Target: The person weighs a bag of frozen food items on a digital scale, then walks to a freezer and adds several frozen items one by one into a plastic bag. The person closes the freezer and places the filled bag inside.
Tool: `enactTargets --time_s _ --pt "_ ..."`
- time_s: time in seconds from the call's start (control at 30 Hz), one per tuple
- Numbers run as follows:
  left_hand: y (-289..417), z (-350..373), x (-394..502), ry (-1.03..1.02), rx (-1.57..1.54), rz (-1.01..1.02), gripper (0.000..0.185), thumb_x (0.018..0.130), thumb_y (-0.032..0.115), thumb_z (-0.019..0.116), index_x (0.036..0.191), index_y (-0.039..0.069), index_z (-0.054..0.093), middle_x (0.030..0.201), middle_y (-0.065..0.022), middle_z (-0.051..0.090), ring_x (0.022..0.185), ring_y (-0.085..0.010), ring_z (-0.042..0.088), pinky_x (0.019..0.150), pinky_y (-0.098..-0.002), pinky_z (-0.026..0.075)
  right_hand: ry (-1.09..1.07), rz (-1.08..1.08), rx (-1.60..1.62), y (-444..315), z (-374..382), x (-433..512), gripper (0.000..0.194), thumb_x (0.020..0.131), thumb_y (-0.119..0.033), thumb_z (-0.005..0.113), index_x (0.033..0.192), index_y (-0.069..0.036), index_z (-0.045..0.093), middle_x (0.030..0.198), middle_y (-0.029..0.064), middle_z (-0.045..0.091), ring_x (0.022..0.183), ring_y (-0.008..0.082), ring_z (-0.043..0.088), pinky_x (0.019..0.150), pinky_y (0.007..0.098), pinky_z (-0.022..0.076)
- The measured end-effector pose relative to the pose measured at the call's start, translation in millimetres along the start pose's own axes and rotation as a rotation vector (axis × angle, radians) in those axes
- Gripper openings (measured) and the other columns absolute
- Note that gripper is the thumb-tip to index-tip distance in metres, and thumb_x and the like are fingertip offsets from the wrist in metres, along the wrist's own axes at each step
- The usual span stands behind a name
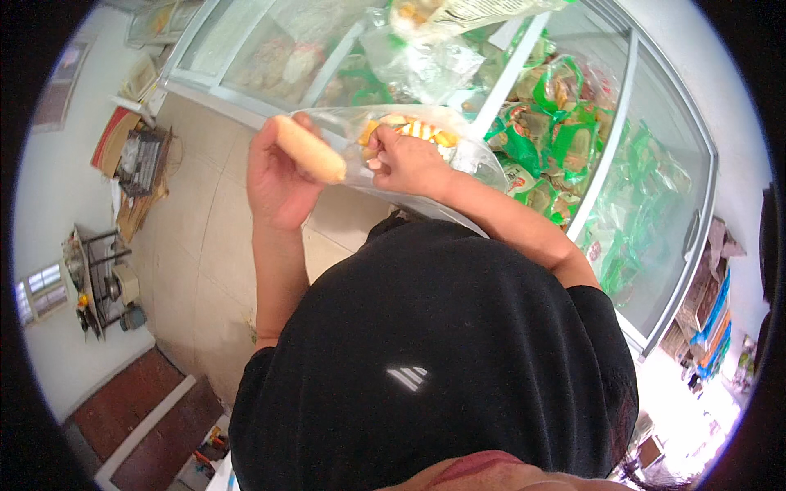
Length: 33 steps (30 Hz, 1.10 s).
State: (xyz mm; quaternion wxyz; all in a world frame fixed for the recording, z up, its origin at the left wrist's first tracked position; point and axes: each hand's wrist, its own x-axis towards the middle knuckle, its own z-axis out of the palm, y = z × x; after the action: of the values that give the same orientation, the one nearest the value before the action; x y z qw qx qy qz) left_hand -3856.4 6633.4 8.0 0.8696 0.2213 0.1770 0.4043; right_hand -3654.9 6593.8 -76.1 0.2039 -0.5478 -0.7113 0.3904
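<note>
My left hand (279,175) holds an elongated, light-brown food piece (310,150), perhaps a bun or a sausage, between thumb and fingers. To its right, my right hand (411,162) reaches into the mouth of a clear plastic bag (479,166), its fingers bent near yellow and orange pieces (445,138). Whether those fingers grip a piece cannot be told. The bag lies against the front edge of a glass-topped chest freezer (491,104). On the glass above it rest a crumpled clear bag (424,67) and a printed plastic bag (466,18).
Many green-and-clear food packages (552,135) lie inside the freezer. Tiled floor (215,202) stretches to the left, with a black crate (141,162) and a metal rack (101,270) by the wall. Brown steps (132,393) are at lower left. Stacked goods (706,313) stand right of the freezer.
</note>
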Motion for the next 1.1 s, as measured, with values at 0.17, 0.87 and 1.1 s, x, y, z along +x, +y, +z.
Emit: enactTargets --time_s 0.17,0.87,1.1 --pt "-3.2 2.4 0.9 0.219 0.008 0.109 0.034 0.094 0.036 0.051 0.104 0.005 0.047 0.083 -0.0028 0.043 0.079 -0.018 0.043 0.069 -0.0333 0.038 -0.141 0.052 1.562 25.0 -79.9 -86.9 0.034 0.084 -0.011 0.056 0.117 -0.004 0.053 0.102 0.0103 0.061 0.097 0.0237 0.063 0.085 0.0393 0.0542" --pt "-14.0 27.9 -7.1 0.083 -0.057 0.027 0.031 0.095 0.034 0.052 0.102 0.004 0.046 0.08 -0.0018 0.04 0.073 -0.0152 0.036 0.067 -0.0308 0.034 1.309 0.477 2.215 331.7 -57.5 -133.5 0.024 0.095 -0.016 0.045 0.079 0.0 0.046 0.063 0.0087 0.049 0.093 0.0238 0.054 0.089 0.0384 0.0487" --pt "-18.8 36.0 -5.6 0.056 -0.041 0.031 0.03 0.096 0.033 0.051 0.102 0.003 0.046 0.08 -0.0022 0.039 0.072 -0.0152 0.036 0.066 -0.0315 0.034 1.717 0.3 2.188 383.1 -79.5 -134.6 0.024 0.096 -0.02 0.045 0.085 0.001 0.049 0.066 0.01 0.052 0.079 0.0226 0.054 0.084 0.0407 0.0548"
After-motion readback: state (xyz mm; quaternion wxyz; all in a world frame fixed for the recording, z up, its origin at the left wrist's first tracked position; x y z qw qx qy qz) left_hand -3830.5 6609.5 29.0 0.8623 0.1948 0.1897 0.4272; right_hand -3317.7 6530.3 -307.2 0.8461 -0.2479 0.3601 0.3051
